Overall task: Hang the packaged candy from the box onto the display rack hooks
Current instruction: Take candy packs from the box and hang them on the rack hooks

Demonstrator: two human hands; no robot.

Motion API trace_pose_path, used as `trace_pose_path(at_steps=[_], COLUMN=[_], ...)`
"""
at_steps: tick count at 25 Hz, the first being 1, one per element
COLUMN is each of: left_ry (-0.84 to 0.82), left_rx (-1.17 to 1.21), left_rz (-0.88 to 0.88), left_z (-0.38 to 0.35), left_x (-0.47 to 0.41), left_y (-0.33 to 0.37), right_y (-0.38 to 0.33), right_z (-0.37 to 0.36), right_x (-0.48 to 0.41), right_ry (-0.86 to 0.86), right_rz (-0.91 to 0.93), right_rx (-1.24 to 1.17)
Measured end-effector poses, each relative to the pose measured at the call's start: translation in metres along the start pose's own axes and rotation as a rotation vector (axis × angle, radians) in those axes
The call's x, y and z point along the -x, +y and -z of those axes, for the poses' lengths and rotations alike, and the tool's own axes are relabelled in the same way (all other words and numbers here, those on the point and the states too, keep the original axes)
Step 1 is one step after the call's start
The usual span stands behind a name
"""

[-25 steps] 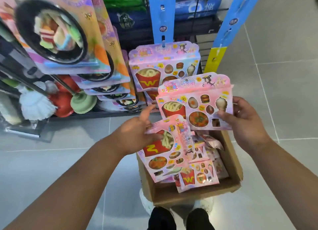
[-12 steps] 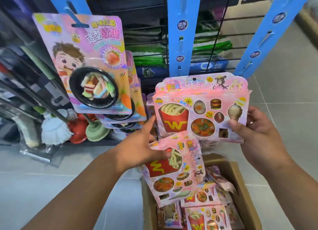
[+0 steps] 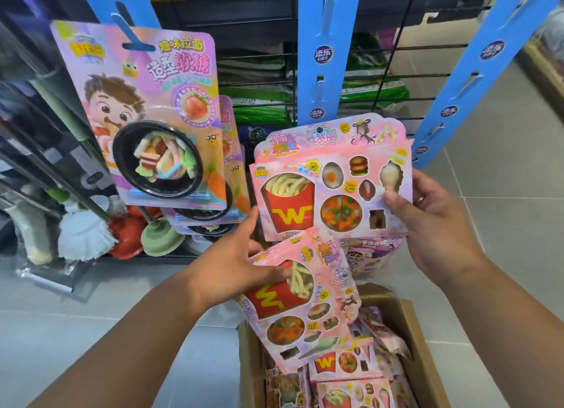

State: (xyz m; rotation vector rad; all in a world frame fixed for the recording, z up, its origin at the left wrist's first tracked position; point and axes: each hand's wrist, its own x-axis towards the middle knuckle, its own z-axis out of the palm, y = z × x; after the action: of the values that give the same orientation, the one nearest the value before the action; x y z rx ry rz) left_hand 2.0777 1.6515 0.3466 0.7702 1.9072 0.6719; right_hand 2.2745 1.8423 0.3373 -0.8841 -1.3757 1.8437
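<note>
Closest to me, at the bottom edge, the cardboard box (image 3: 424, 362) sits on the grey tiled floor (image 3: 518, 169) with more pink candy packs (image 3: 345, 362) lying loose inside it. Just above the box my left grip (image 3: 225, 270) has the tilted candy pack (image 3: 305, 304): the thumb is pinched across its front by the red fries carton, and the index finger points up and free. Higher and to the right, my right grip (image 3: 442, 224) clamps the upright candy pack (image 3: 332, 188) by its right edge, thumb on the front and fingers behind. That pack's top edge overlaps the lower end of the middle blue hanging strip (image 3: 323, 56); I cannot tell whether its hole is on a hook. On the left blue strip (image 3: 122, 7) a column of ramen gummy cards (image 3: 152, 117) hangs, one in front of the next. The right blue strip (image 3: 476, 72) slants away bare. Behind the strips is a black wire rack (image 3: 259, 81) with green bags (image 3: 375, 90) beyond it. Far left, a white mop head (image 3: 82, 233), a red plunger (image 3: 128, 236) and a green plunger (image 3: 161, 233) rest near the floor.
</note>
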Motion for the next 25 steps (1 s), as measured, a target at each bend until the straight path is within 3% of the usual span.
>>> trace_pose_path(at_steps=[25], left_ry=[0.009], left_rx=[0.095], left_rz=[-0.068], left_z=[0.006], left_x=[-0.015], left_y=[-0.012], right_y=[0.034], right_z=[0.001], right_x=[-0.027], right_ry=[0.061], right_rz=[-0.070], right_rx=[0.055])
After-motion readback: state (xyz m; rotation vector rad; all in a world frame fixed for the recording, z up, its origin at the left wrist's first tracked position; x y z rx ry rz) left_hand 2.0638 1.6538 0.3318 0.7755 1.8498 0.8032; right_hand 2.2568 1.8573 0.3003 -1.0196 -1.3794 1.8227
